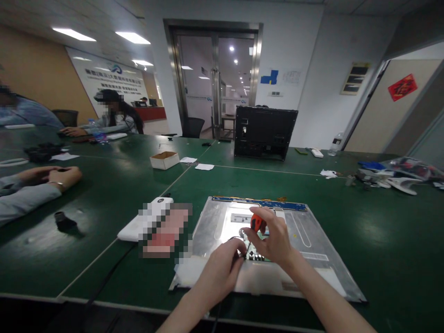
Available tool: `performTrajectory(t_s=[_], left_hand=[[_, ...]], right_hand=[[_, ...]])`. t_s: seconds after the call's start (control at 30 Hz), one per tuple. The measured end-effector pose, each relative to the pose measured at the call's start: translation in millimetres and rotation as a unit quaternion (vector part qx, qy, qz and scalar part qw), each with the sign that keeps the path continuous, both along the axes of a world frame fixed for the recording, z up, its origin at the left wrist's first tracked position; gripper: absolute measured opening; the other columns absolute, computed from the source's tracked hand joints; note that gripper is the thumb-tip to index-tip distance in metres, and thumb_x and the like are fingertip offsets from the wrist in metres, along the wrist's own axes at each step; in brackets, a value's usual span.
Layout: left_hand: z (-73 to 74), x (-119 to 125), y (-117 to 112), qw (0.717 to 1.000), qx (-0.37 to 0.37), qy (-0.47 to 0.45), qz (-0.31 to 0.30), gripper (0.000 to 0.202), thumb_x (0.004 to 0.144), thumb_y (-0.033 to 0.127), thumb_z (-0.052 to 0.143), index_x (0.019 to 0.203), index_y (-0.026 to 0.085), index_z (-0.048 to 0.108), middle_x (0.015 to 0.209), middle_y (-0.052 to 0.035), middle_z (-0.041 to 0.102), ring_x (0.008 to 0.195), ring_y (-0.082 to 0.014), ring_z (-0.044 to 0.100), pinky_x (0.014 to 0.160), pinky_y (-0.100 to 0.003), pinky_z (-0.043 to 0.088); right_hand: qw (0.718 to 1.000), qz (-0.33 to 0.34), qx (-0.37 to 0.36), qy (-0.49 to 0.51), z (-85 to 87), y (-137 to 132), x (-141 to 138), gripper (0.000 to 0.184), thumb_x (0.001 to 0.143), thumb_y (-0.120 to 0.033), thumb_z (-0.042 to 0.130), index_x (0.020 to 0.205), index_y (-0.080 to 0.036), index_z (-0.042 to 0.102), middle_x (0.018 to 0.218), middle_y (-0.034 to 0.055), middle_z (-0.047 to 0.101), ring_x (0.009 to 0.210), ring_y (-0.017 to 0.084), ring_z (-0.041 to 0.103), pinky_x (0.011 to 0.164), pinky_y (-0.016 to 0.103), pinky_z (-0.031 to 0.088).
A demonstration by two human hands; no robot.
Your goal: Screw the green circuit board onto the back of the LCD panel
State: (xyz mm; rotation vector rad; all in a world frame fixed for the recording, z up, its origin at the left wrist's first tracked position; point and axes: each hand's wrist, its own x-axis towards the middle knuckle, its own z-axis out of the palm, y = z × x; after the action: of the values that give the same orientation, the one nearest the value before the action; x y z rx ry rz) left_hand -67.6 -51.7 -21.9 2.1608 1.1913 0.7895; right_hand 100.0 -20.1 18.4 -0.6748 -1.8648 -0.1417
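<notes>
Left hand (222,268): at the near edge of the panel (312,240), fingers pinched narrow at the screwdriver (257,223) tip. Cannot tell whether they hold a screw; probably they steady the tip.
Right hand (275,240): closed round the screwdriver's orange handle, shaft tilted down onto a small board (258,256).
Panel: flat on the table (381,231), near and middle, metal back up, so the board is open from above. A white sheet (189,273) lies under its near left corner.
Left of the panel: a white device (152,212), partly blurred.
Table: green, with seams between joined tops.
Left: another person's hands (58,175) rest on the table.
Farther: 1 open box (164,159), then a black monitor shell (265,132) standing upright.
Room: glass doors (215,78) at the far wall, ceiling lights on.
</notes>
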Motion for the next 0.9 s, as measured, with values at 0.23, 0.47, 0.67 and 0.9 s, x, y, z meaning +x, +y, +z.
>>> performTrajectory(t_s=[0.23,0.47,0.67,0.9], left_hand=[[2.6,0.6,0.4,1.000,-0.002,-0.010,-0.003,0.015,0.078,0.009,0.045,0.086,0.018,0.055,0.084,-0.0045,0.062,0.075,-0.0191,0.055,0.067,-0.029,0.040],[0.5,-0.4,1.2,1.000,0.005,-0.013,-0.003,0.015,0.078,0.011,0.046,0.087,0.018,0.056,0.084,-0.0048,0.063,0.075,-0.0194,0.056,0.067,-0.029,0.040],[-0.1,0.2,1.1,1.000,-0.001,-0.008,0.001,0.016,0.078,0.011,0.045,0.087,0.018,0.055,0.084,-0.0049,0.062,0.075,-0.0197,0.056,0.067,-0.029,0.040],[1.3,0.4,0.7,1.000,0.005,0.002,-0.004,0.015,0.079,0.012,0.045,0.088,0.019,0.055,0.083,-0.0048,0.061,0.075,-0.0199,0.055,0.067,-0.029,0.040]], right_hand=[[0.999,0.042,-0.032,-0.003,6.1,-5.5,3.6,0.045,0.083,-0.013,0.043,0.128,-0.020,0.039,0.080,0.0019,0.060,0.057,0.012,0.053,0.051,0.025,0.044],[1.000,0.001,-0.001,0.007,3.6,-3.8,-0.5,0.037,0.084,-0.020,0.051,0.120,-0.022,0.043,0.070,-0.0026,0.054,0.051,0.011,0.046,0.047,0.024,0.039],[1.000,-0.004,0.006,0.006,3.2,-2.2,-0.8,0.034,0.085,-0.025,0.053,0.118,-0.021,0.043,0.068,-0.0027,0.054,0.053,0.012,0.047,0.047,0.023,0.038],[0.999,0.032,-0.029,-0.006,4.0,-5.2,2.7,0.045,0.081,-0.015,0.045,0.126,-0.019,0.039,0.078,0.0008,0.059,0.056,0.012,0.052,0.049,0.025,0.043]])
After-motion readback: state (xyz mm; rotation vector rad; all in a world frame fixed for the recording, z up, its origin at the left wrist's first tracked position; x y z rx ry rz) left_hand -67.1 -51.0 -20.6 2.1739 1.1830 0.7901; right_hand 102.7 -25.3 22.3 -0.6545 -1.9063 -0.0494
